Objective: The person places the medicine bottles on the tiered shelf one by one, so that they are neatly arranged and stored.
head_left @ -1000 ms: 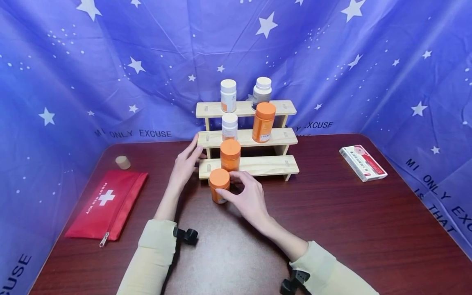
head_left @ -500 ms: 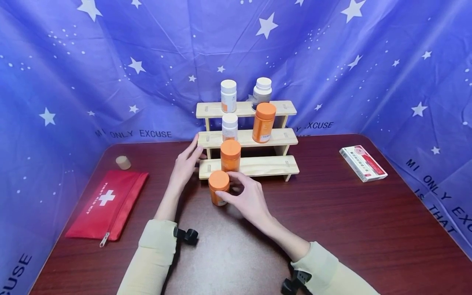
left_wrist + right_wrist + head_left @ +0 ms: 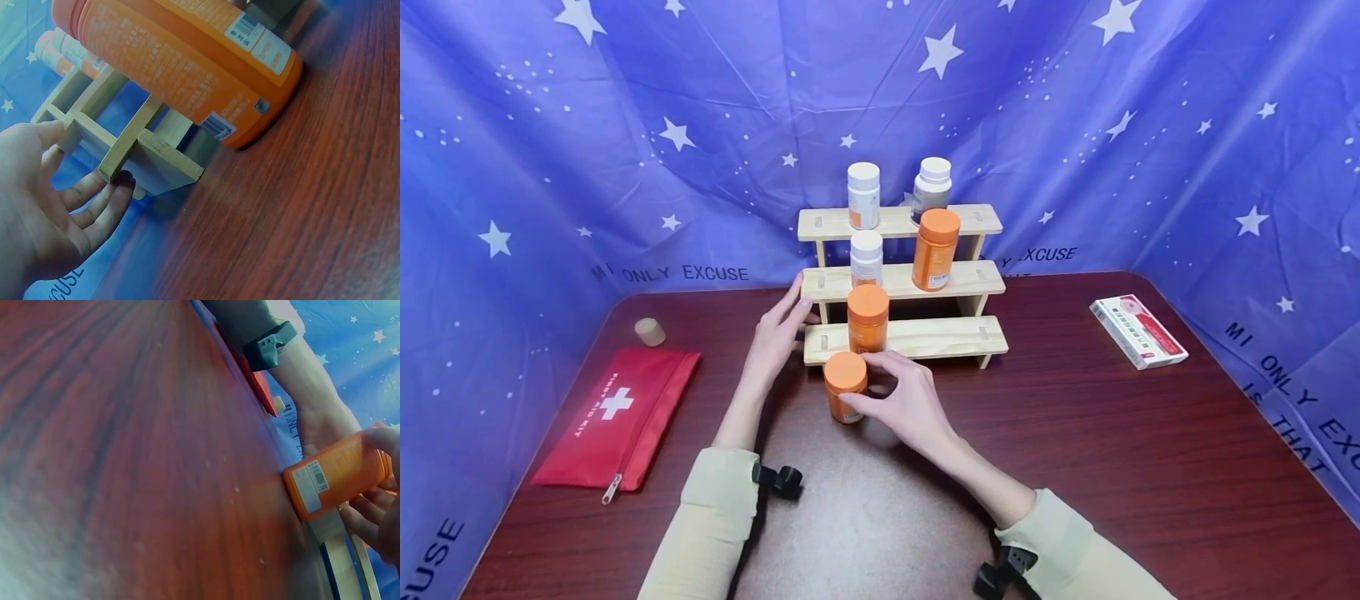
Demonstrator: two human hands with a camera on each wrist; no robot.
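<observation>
My right hand (image 3: 910, 404) pinches an orange pill bottle (image 3: 847, 390) with an orange cap, thumb in front and fingers behind. The bottle stands upright on the table just before the left end of a three-tier wooden rack (image 3: 940, 337); its barcode label shows in the right wrist view. At the rack's left end, my left hand (image 3: 775, 327) holds the wood with bent fingers; the left wrist view shows its fingertips (image 3: 125, 181) at a tier's corner. A second orange bottle (image 3: 868, 321) stands on the bottom tier, directly behind the first.
A white bottle (image 3: 867, 257) and an orange bottle (image 3: 936, 250) occupy the middle tier, two white-capped bottles (image 3: 864, 196) the top. Left lie a red first aid pouch (image 3: 625, 408) and a small beige cylinder (image 3: 650, 332); right, a medicine box (image 3: 1138, 332).
The pinched orange bottle has slid slightly toward the person, away from the rack, and my right hand has moved along with it. My left hand has stayed at the rack.
</observation>
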